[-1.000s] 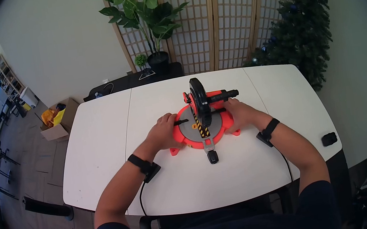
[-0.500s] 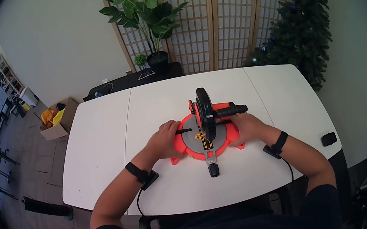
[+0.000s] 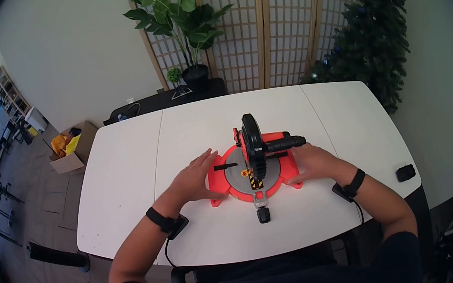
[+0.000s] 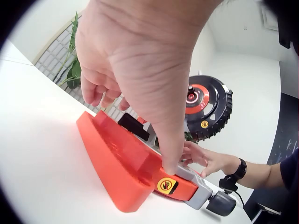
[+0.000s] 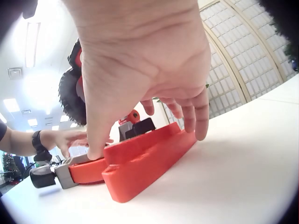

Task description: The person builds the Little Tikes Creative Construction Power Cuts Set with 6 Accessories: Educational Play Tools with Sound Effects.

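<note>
A toy mitre saw (image 3: pixel 218 184) stands on the white table, with an orange-red base, a grey round turntable (image 3: pixel 236 178) and a black blade guard (image 3: pixel 251 138) raised over it. My left hand (image 3: pixel 190 182) is at the left end of the base, fingers spread and loose, its thumb overlapping the base's front edge in the left wrist view. On the other side my right hand (image 3: pixel 317 162) hovers around the right end, fingers (image 5: pixel 201 116) extended and hanging loosely. A black knob (image 3: pixel 263 215) sticks out in front of the base. Black straps circle both wrists.
The white table (image 3: pixel 125 202) surrounds the saw. A small black object (image 3: pixel 406 172) lies near its right edge. Behind are a potted plant (image 3: pixel 196 75), a folding screen (image 3: pixel 246 34) and a Christmas tree (image 3: pixel 368 35). A cardboard box (image 3: pixel 85 141) sits on the floor at left.
The saw has come toward me along the table, with both hands at its base. Now my hands have loosened and spread a little outward, the left one moving left off the base.
</note>
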The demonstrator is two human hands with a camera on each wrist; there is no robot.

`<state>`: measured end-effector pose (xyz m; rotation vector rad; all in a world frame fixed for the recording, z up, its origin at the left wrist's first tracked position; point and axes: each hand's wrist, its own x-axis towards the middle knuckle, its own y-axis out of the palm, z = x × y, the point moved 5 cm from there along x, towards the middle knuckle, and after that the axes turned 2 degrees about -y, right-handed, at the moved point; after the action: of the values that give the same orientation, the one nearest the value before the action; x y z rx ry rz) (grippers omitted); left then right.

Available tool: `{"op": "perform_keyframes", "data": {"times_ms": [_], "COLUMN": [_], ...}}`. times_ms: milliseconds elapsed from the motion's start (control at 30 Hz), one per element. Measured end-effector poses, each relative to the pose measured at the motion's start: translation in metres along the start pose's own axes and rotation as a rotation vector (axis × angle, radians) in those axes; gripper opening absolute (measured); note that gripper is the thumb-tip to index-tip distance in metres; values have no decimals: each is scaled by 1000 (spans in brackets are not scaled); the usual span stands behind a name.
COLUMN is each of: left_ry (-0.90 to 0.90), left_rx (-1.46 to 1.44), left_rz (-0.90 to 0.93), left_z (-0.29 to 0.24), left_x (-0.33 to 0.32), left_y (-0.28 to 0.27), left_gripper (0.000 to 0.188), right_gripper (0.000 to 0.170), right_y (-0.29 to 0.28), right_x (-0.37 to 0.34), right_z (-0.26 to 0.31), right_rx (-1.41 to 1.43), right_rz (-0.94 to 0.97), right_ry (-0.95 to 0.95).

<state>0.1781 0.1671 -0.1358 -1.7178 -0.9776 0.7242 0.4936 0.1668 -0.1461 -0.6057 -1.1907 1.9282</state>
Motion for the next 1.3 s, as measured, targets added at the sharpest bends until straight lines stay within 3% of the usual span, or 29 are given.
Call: {"op": "perform_keyframes", "data": {"times_ms": [67,233,300,500,767,1067,1133,1167,1300], "left_ry": [-7,-25,-118,-203,-301,-427,-456,-482,-521], "left_rx": [-25,-78,-93,-75,-163,-131,-111,-102,-122], "left_rz": [-37,-151,-190,-324,-500,-562,-553,-549,-556], "left_z": [9,30,33,67,114,148,152,155,163], "left_x": [-9,-40,-57,-102,-156,-202,-211,-215,-234], "left_y": [-9,-31,-46,-66,-95,-115,-112,-109,-102], "left_gripper": [110,90,81,70,58,50,49,49,49], "right_gripper": [90,68,60,29,19,30,44,63,78], "right_y": [-13,-43,-52,-79,-95,-104,-102,-97,-93], "right_x": [-13,-47,-62,-112,-187,-278,-303,-317,-343], "right_z": [-8,-25,-36,-73,-139,-191,-206,-225,-222], "right_rx": [-51,85,97,109,77,-48,-100,-147,-108], "right_rz": [-141,-225,-244,-431,-532,-451,-453,-424,-256], "right_ry": [-25,34,73,173,387,609,541,501,653]}}
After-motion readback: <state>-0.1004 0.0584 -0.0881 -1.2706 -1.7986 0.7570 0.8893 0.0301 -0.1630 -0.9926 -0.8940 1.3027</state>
